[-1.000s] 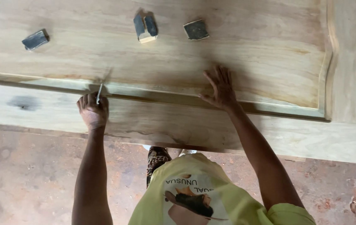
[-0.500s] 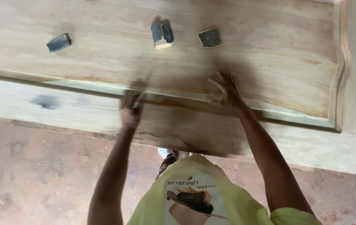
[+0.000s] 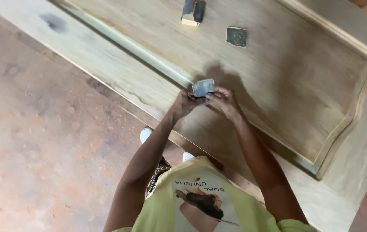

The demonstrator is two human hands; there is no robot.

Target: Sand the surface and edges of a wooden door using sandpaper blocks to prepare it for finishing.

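Head view looks straight down over my arms at a large pale wooden door panel (image 3: 278, 86) lying flat and running slantwise across the frame, with a raised moulded frame around a sunken middle field. I have both hands together at the near moulding, just above the inner edge of the frame. My left hand (image 3: 183, 104) and my right hand (image 3: 223, 99) are both closed on a small folded piece of sandpaper (image 3: 203, 87), grey-blue on the face I can see; the fingers of each hand pinch it from its own side, and it stands up a little between them, held just over the wood. I cannot tell whether its lower edge touches the panel. Further up on the sunken field, well apart from my hands, lies a dark square scrap of sandpaper (image 3: 236, 36), flat on the wood. Near it, toward the top edge of the frame, sits a small wooden block (image 3: 191, 12) with dark sandpaper wrapped over it, partly cut off by the picture. Below the panel I see a reddish, dusty floor (image 3: 42, 141), my yellow-green shirt (image 3: 200, 202) and a white shoe (image 3: 145, 134).
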